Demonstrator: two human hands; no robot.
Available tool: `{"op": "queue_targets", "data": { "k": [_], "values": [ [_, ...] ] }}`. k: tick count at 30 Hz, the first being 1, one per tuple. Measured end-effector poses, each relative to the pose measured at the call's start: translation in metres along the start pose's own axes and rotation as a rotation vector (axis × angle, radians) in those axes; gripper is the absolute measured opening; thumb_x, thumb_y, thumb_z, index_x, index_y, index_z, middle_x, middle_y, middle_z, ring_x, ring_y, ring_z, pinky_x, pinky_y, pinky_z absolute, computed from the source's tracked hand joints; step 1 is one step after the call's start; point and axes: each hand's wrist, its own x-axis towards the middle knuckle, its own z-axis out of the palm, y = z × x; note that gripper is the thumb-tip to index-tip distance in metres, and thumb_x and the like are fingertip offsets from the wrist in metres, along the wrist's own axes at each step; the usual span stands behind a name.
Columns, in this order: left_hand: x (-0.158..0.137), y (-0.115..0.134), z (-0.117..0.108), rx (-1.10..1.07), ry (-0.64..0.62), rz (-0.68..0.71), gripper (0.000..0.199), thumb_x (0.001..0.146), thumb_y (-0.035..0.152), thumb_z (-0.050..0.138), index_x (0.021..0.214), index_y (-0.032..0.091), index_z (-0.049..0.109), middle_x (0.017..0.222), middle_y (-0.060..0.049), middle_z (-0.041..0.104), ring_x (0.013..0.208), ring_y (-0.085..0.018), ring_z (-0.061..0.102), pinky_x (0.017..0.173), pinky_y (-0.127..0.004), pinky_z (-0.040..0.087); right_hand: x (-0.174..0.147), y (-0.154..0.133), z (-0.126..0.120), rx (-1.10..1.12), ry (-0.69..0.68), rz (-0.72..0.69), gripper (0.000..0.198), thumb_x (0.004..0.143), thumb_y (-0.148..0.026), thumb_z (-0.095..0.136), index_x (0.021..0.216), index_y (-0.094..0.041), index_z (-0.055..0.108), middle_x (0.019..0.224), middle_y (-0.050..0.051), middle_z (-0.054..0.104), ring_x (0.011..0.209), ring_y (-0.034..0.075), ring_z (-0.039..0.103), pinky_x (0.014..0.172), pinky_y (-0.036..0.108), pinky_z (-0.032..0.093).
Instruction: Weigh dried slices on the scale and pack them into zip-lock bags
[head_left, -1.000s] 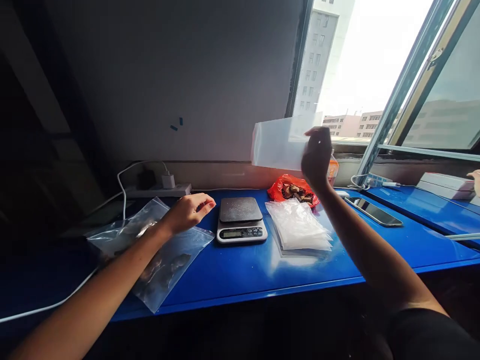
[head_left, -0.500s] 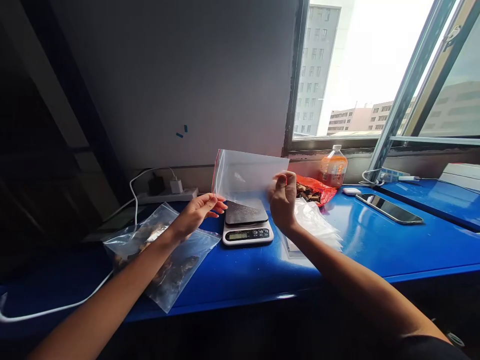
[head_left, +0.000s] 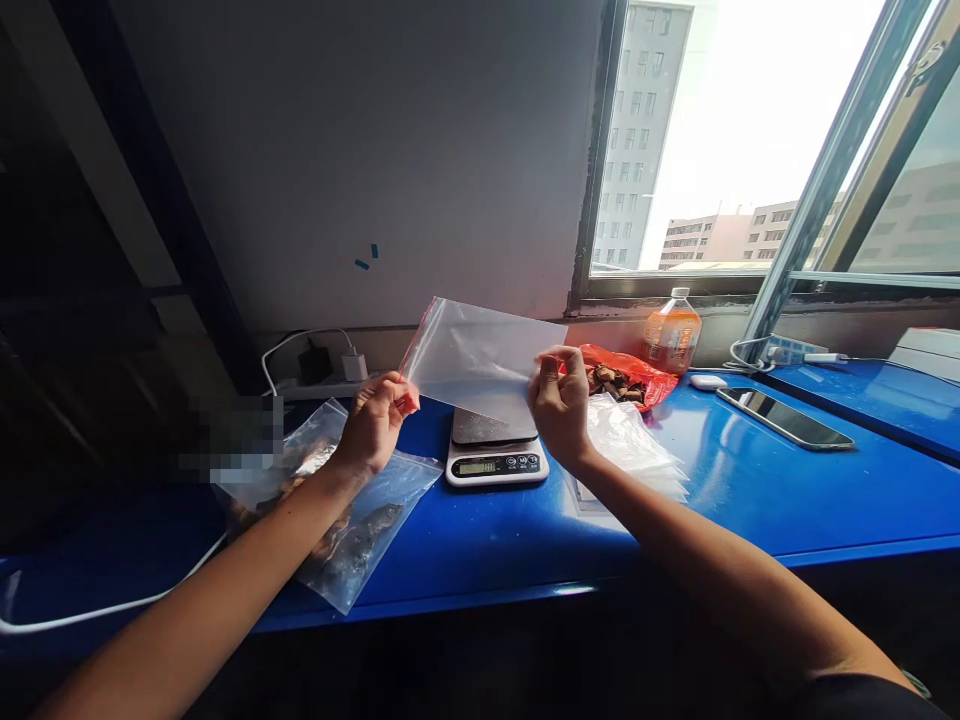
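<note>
A clear zip-lock bag (head_left: 487,355) with a red seal line hangs stretched between my hands, above a digital kitchen scale (head_left: 496,465). My left hand (head_left: 375,420) pinches its corner at the red-edged end. At the opposite end, my right hand (head_left: 561,405) has its fingers closed on the bag's lower edge. Part of the scale's dark plate is hidden behind the bag, and its display is lit. Beneath my left forearm lies a larger clear bag (head_left: 375,520) with brown dried pieces inside. A stack of clear plastic bags (head_left: 634,455) lies beside my right wrist.
An open red bag (head_left: 660,385) of brown dried pieces sits behind the stack, near an orange drink bottle (head_left: 673,332). A phone (head_left: 784,418) and a white earphone case (head_left: 707,382) lie to the right. A white cable (head_left: 112,615) crosses the left side.
My left hand has moved slightly left and up, now pinching the bag's red-edged corner. The bag has tilted and shifted a little left, and my right hand has drawn slightly left.
</note>
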Motion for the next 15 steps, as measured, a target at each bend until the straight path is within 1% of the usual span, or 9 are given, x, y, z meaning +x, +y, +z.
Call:
{"op": "queue_targets", "data": {
  "k": [2,5,6,7,9,11,13,15],
  "values": [
    [0.002,0.005,-0.008,0.072,-0.079,0.052,0.022,0.070,0.034,0.052,0.055,0.022,0.042,0.056,0.000,0.048,0.060,-0.015,0.046,0.062,-0.031,0.043,0.002,-0.009,-0.005,0.000,-0.039,0.031,0.035,0.086,-0.059,0.044,0.095,-0.028,0.034,0.059,-0.007,0.032,0.045,0.012,0.032,0.044,0.026,0.026],
    [0.004,0.015,-0.023,0.198,-0.329,0.101,0.024,0.070,0.033,0.052,0.050,0.020,0.048,0.059,-0.003,0.057,0.062,-0.017,0.049,0.065,-0.033,0.042,0.014,-0.024,-0.022,0.053,-0.111,0.066,0.040,0.087,-0.064,0.032,0.097,-0.027,0.039,0.059,-0.005,0.034,0.048,0.014,0.038,0.047,0.027,0.031],
    [0.004,0.018,-0.026,0.221,-0.393,0.101,0.023,0.070,0.031,0.052,0.050,0.020,0.051,0.061,-0.004,0.060,0.063,-0.017,0.051,0.065,-0.033,0.042,0.018,-0.028,-0.028,0.077,-0.157,0.086,0.042,0.087,-0.064,0.027,0.097,-0.027,0.042,0.059,-0.004,0.035,0.050,0.014,0.041,0.049,0.028,0.034],
    [0.003,0.020,-0.028,0.235,-0.431,0.102,0.023,0.071,0.030,0.052,0.050,0.019,0.054,0.062,-0.004,0.062,0.064,-0.018,0.053,0.066,-0.034,0.043,0.023,-0.031,-0.034,0.098,-0.218,0.111,0.042,0.088,-0.063,0.025,0.096,-0.026,0.044,0.058,-0.004,0.037,0.052,0.015,0.044,0.051,0.028,0.036],
    [0.002,0.022,-0.028,0.261,-0.458,0.116,0.022,0.072,0.029,0.051,0.054,0.019,0.058,0.067,-0.005,0.065,0.069,-0.019,0.057,0.070,-0.035,0.045,0.027,-0.030,-0.040,0.135,-0.348,0.166,0.039,0.087,-0.061,0.033,0.097,-0.025,0.048,0.059,-0.004,0.042,0.054,0.014,0.047,0.054,0.028,0.038],
    [0.000,0.022,-0.025,0.274,-0.445,0.131,0.021,0.073,0.028,0.051,0.060,0.018,0.063,0.070,-0.005,0.067,0.072,-0.020,0.060,0.073,-0.035,0.046,0.025,-0.025,-0.038,0.138,-0.460,0.214,0.035,0.083,-0.055,0.049,0.100,-0.024,0.050,0.062,-0.005,0.049,0.055,0.013,0.049,0.054,0.026,0.038],
    [-0.003,0.021,-0.020,0.287,-0.447,0.122,0.020,0.073,0.028,0.051,0.063,0.018,0.066,0.071,-0.005,0.067,0.071,-0.019,0.060,0.070,-0.033,0.047,0.017,-0.019,-0.031,0.109,-0.566,0.253,0.039,0.078,-0.048,0.063,0.105,-0.023,0.050,0.066,-0.005,0.054,0.057,0.011,0.051,0.055,0.025,0.039],
    [-0.005,0.020,-0.016,0.299,-0.438,0.088,0.020,0.072,0.028,0.051,0.065,0.017,0.066,0.069,-0.004,0.065,0.068,-0.018,0.058,0.065,-0.031,0.046,0.009,-0.017,-0.023,0.092,-0.660,0.281,0.042,0.074,-0.040,0.069,0.106,-0.022,0.051,0.070,-0.005,0.057,0.060,0.011,0.053,0.057,0.025,0.041]
  ]
}}
